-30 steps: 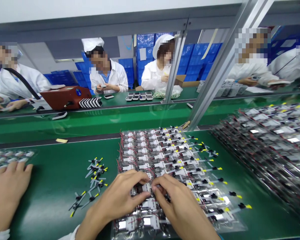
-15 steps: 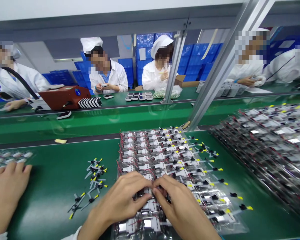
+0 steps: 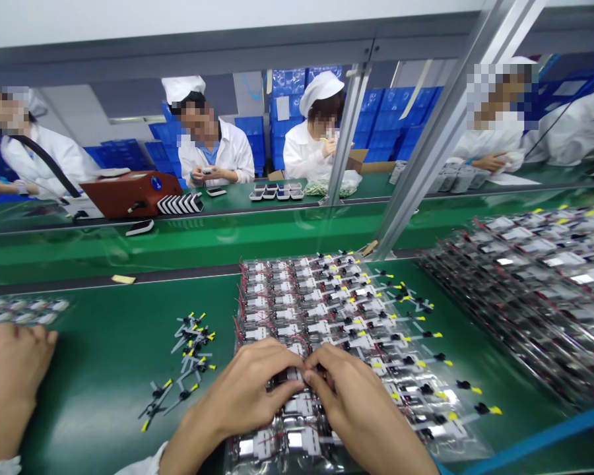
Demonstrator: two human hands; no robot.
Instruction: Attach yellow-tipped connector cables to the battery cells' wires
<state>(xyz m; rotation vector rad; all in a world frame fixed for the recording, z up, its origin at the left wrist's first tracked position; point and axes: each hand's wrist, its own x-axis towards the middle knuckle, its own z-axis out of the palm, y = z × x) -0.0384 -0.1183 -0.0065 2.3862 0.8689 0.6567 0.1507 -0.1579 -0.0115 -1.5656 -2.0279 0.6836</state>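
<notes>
1. The left hand [image 3: 257, 389] comes in low over the clear tray [image 3: 468, 450], thumb and forefinger bent towards the right hand [image 3: 349, 399].
2. The tips of both hands meet over the middle of the tray, just touching or nearly so. The right thumb and forefinger are drawn together – whether the fingers of either hand grasp a part there I cannot tell, since the knuckles cover the spot.
3. The tray lies flat on the green surface [image 3: 99, 369], directly under both hands. Its pockets carry rows of white parts [image 3: 319, 327], with thin red wires showing along the left side.
4. Down the tray's right side run grey pieces with black middles and yellow tips; several stick out past the edge, above the surface.
5. A loose cluster of similar yellow-tipped pieces [image 3: 157, 394] lies on the surface left of the tray, near the left forearm.
6. To the right, apart from the tray, stands a stack of filled clear trays [image 3: 539, 310].
7. At the far left a co-worker's hand [image 3: 17, 363] rests by another clear tray [image 3: 27, 309] of pale parts.
8. A blue strap [image 3: 539, 439] crosses the lower right corner. Beyond the green channel [image 3: 257, 234], people in white coats sit near a red machine [image 3: 129, 196].
</notes>
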